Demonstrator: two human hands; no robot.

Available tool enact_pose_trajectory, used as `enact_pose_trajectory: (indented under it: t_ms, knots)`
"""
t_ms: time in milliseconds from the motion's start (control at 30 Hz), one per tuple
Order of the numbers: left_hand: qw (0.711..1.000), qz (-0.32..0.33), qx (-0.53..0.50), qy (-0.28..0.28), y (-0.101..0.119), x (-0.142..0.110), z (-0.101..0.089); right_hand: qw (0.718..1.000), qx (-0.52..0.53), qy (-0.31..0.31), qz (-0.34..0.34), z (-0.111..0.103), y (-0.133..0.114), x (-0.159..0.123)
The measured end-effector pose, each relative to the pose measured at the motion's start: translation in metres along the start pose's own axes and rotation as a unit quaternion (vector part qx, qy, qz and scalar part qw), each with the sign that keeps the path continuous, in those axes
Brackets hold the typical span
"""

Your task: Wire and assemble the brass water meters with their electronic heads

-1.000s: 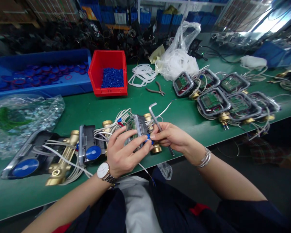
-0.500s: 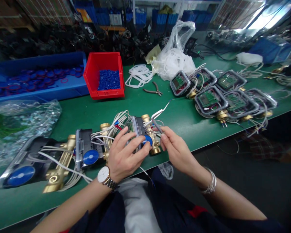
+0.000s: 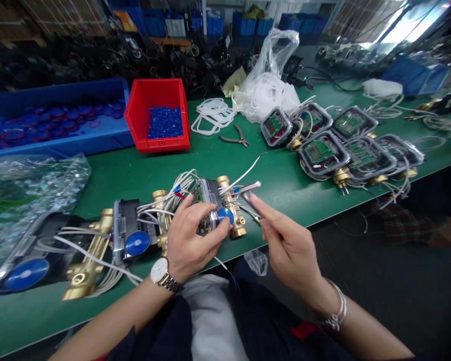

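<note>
My left hand [image 3: 195, 238] is closed around a meter housing [image 3: 211, 193] with a clear-edged cover and a blue round disc [image 3: 225, 216] on its side. A brass valve body [image 3: 233, 205] with pale cables is joined to its right. Just right of that body, my right hand [image 3: 291, 240] pinches what looks like a bent grey hex key [image 3: 251, 188] between thumb and forefinger, held above the cables. Left of my left hand lie another meter [image 3: 130, 220] and, nearer the edge, a further one [image 3: 33, 260] with its brass body [image 3: 90, 265].
Several open meters with green circuit boards [image 3: 323, 150] lie at the right. Pliers [image 3: 236, 137], white gaskets [image 3: 212, 116] and a red bin [image 3: 157, 145] stand behind. A blue tray [image 3: 108, 143] and a clear bag of parts [image 3: 60, 180] are at the left.
My right hand has drawn slightly right and turned, and the hex key has swung from pointing down at the brass body to lying flatter above it. My left hand stays on the meter.
</note>
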State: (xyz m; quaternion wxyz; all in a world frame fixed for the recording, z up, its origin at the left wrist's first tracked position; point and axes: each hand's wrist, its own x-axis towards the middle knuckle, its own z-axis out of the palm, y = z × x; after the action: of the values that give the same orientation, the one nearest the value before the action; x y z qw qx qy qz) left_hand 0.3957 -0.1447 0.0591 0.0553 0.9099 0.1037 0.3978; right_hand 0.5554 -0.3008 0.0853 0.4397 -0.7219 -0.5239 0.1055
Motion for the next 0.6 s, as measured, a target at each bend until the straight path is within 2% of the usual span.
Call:
enact_pose_trajectory:
  t_ms: [67, 167, 200, 333, 367, 467, 500, 600]
  knots:
    - [1.0, -0.001, 0.003, 0.001, 0.0, -0.001, 0.0, 1.0, -0.017, 0.014, -0.013, 0.0, -0.001, 0.0]
    - [1.0, -0.001, 0.006, 0.005, -0.001, -0.002, 0.0, 0.997, -0.058, -0.056, -0.013, 0.001, 0.0, 0.001]
    - [1.0, -0.001, 0.007, 0.005, 0.0, -0.002, 0.001, 0.997, -0.056, -0.058, -0.009, 0.001, 0.0, 0.0]
    - [1.0, -0.016, -0.004, 0.016, 0.001, -0.002, 0.003, 0.998, -0.012, 0.052, -0.012, 0.004, 0.001, -0.004]
    - [0.999, -0.028, -0.014, 0.024, 0.001, -0.002, 0.003, 0.999, -0.014, 0.044, -0.017, 0.005, 0.002, -0.005]
    - [0.996, -0.058, -0.043, 0.045, 0.002, -0.002, 0.005, 0.998, -0.019, -0.049, -0.013, 0.011, 0.004, -0.009]
    - [0.996, -0.062, -0.046, 0.046, 0.001, -0.002, 0.005, 0.999, -0.013, -0.047, 0.0, 0.013, 0.004, -0.01]
    - [0.997, -0.061, -0.042, 0.038, 0.001, -0.004, 0.004, 0.999, -0.008, 0.031, 0.017, 0.016, 0.005, -0.011]
